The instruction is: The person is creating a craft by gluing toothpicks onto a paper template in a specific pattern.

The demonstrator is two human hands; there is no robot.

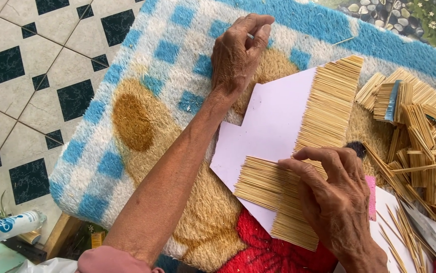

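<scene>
On a fluffy mat [142, 91], the right hand [329, 187] presses flat on light, brittle sticks [278, 194] glued to card [273, 121]; left hand [238, 50] pinches closed, contents unclear.

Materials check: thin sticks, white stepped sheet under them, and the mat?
Thin sticks: pale tan, matte, straight, looks like bamboo or wood; cannot tell which.
White stepped sheet: flat, smooth, clean-cut edges; likely card or foam board.
Mat: shaggy blue, white and tan pile, so textile, probably synthetic.
</scene>
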